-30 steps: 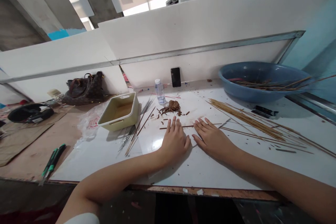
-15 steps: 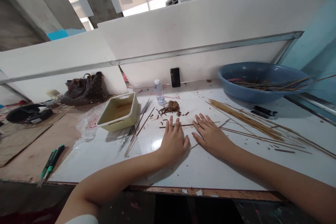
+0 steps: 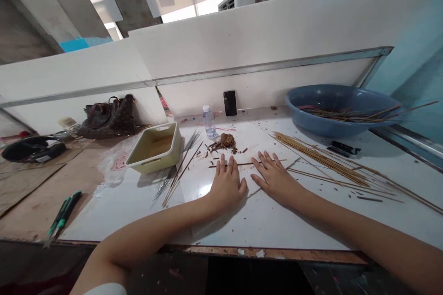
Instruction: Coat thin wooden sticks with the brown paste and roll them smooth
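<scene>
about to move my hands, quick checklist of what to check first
1. Left hand flat, holding nothing: ok
2. Right hand flat, holding nothing: ok
3. Thin brown stick lying crosswise at the fingers: within reach of both hands: ok
4. Fingers actually touching that stick: cannot tell
5. Loose long sticks fanned close to the right hand: could catch it: not ok
6. Water bottle upright, apart from both hands: ok

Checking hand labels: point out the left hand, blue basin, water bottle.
left hand (image 3: 226, 189), head view, back of the hand
blue basin (image 3: 321, 129), head view, front outer wall
water bottle (image 3: 209, 124), head view, middle of the body
</scene>
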`<state>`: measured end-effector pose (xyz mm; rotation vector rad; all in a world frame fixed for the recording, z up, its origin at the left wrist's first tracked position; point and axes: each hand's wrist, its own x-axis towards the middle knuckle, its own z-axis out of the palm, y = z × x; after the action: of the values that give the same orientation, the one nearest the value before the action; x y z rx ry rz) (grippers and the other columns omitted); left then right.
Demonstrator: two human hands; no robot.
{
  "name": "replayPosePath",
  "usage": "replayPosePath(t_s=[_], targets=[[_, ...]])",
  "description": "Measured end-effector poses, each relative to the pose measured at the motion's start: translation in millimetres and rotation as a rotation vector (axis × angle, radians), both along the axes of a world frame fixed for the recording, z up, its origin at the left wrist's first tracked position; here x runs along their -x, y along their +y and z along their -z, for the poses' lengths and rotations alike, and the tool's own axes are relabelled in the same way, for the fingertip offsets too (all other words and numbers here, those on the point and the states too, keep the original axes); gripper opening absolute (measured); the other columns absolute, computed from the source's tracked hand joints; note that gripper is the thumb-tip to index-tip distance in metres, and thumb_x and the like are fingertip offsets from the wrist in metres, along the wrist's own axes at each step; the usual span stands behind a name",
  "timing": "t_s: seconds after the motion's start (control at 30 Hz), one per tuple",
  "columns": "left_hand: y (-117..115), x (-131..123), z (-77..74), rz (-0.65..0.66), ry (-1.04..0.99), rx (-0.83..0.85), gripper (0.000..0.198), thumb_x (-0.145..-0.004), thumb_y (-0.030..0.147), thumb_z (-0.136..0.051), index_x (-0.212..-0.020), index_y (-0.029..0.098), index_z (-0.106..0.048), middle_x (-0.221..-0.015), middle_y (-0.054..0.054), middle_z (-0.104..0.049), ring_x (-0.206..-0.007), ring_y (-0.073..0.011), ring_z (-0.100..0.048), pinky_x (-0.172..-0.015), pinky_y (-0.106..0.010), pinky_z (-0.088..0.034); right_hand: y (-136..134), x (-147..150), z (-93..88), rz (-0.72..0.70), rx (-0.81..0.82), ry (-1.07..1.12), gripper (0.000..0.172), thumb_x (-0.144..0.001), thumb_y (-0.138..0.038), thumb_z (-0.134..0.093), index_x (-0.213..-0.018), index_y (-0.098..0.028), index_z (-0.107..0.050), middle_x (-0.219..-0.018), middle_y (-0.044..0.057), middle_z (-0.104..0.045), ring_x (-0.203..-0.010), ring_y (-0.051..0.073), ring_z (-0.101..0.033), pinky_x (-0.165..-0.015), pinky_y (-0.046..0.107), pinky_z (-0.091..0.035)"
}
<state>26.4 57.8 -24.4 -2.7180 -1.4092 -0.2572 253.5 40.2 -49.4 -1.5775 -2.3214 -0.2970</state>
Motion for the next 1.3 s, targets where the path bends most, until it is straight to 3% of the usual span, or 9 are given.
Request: replayPosePath(t_s=[0.2,0.4,0.6,0.77,0.97,1.2,1.3], targets=[[0,-1,-0.6,0.063,-0.015,-0.053,0.068,-0.11,0.038,-0.044,-0.159,-0.008,-0.053,-0.179,-0.032,-0.037,-0.176,-0.0451,-0.009,-0.14,-0.062,-0.028,-4,2,-5.5,-0.09,-0.08,0.02,0.055,-0.119,-0.038,-0.039,-0.146,-0.006,-0.075,-0.168,0.024,-0.058,-0.166,0.037,-0.045,-0.139,0.06,-0.033],[1,0,1.7,-0.006,-0.016,-0.01,0.072,-0.111,0.043,-0.043,-0.166,-0.002,-0.048,-0.181,-0.027,-0.038,-0.175,-0.0475,-0.016,-0.138,-0.064,-0.03,-2,0,-0.6,0.022,0.005,0.013,0.065,-0.117,-0.049,-0.043,-0.166,-0.007,-0.057,-0.175,0.026,-0.048,-0.168,0.043,-0.04,-0.137,0.069,-0.03],[-2,-1,-2.6,0.087,-0.02,-0.095,0.066,-0.111,0.04,-0.043,-0.157,-0.004,-0.057,-0.176,-0.03,-0.044,-0.176,-0.0449,-0.011,-0.14,-0.063,-0.027,-7,2,-13.0,-0.055,-0.047,-0.003,0.053,-0.118,-0.037,-0.041,-0.145,-0.008,-0.077,-0.171,0.024,-0.056,-0.168,0.037,-0.041,-0.141,0.06,-0.026],[1,0,0.9,-0.004,-0.013,0.006,0.072,-0.111,0.042,-0.043,-0.167,-0.004,-0.046,-0.179,-0.028,-0.041,-0.174,-0.0463,-0.019,-0.138,-0.063,-0.031,-4,0,-5.8,0.049,0.011,-0.013,0.063,-0.116,-0.049,-0.047,-0.165,-0.01,-0.06,-0.174,0.024,-0.051,-0.167,0.045,-0.04,-0.136,0.071,-0.029],[-2,0,-0.2,0.064,-0.021,-0.097,0.065,-0.11,0.04,-0.044,-0.162,0.001,-0.055,-0.182,-0.026,-0.037,-0.177,-0.044,-0.004,-0.14,-0.068,-0.023,-10,2,-17.9,-0.047,-0.029,-0.031,0.055,-0.117,-0.046,-0.046,-0.144,-0.01,-0.077,-0.175,0.02,-0.051,-0.17,0.046,-0.033,-0.138,0.068,-0.023],[0,-2,0.4,-0.046,-0.001,0.039,0.072,-0.111,0.043,-0.042,-0.168,0.0,-0.046,-0.179,-0.026,-0.042,-0.174,-0.0493,-0.018,-0.137,-0.073,-0.026,-2,-5,-8.6,0.052,0.005,-0.024,0.061,-0.116,-0.051,-0.047,-0.163,-0.015,-0.063,-0.175,0.022,-0.049,-0.166,0.05,-0.04,-0.131,0.075,-0.028],[-2,-1,-3.6,0.006,-0.001,-0.015,0.069,-0.112,0.042,-0.042,-0.162,-0.003,-0.052,-0.18,-0.028,-0.039,-0.176,-0.047,-0.011,-0.141,-0.067,-0.021,-4,-6,-16.2,-0.015,-0.004,-0.014,0.052,-0.117,-0.045,-0.046,-0.151,-0.016,-0.073,-0.174,0.018,-0.053,-0.168,0.045,-0.038,-0.133,0.07,-0.027]])
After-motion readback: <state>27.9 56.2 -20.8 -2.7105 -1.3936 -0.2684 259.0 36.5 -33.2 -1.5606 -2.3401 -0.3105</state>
